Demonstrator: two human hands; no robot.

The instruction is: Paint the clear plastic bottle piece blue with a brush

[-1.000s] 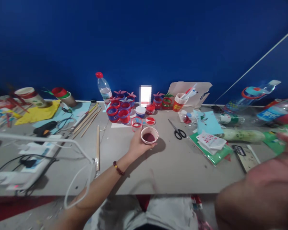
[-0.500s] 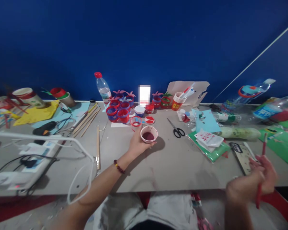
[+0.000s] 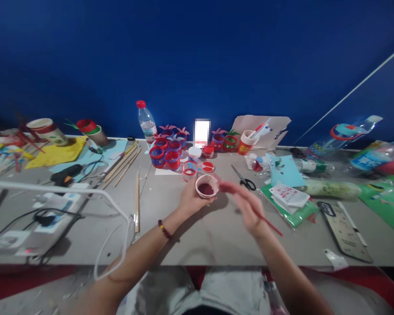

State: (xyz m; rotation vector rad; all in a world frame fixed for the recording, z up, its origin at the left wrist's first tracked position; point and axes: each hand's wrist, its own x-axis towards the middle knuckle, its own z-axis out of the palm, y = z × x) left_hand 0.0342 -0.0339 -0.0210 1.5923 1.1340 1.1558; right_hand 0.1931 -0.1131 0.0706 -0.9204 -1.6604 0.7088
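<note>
My left hand (image 3: 190, 197) is wrapped round a paper cup (image 3: 206, 186) with dark red liquid in the bottom, tilted toward me above the table. Just right of the cup, my right hand (image 3: 249, 208) grips a thin red brush (image 3: 272, 225); its front end, blurred, points at the cup's rim. Beyond the cup stand a clear cup with a red rim (image 3: 189, 170), a red-patterned lid (image 3: 206, 167) and a white-lidded jar (image 3: 195, 153).
Purple and red paper rings (image 3: 166, 153) and a bottle (image 3: 146, 122) stand behind. Scissors (image 3: 246, 181), green packets (image 3: 292, 218) and a phone (image 3: 344, 234) lie to the right. At left are wooden sticks (image 3: 123, 166), a glue gun (image 3: 65, 175) and a power strip (image 3: 57, 223).
My right hand has swung in from the far right, beside the phone, to the cup, with the red brush in it. My left hand still holds the cup.
</note>
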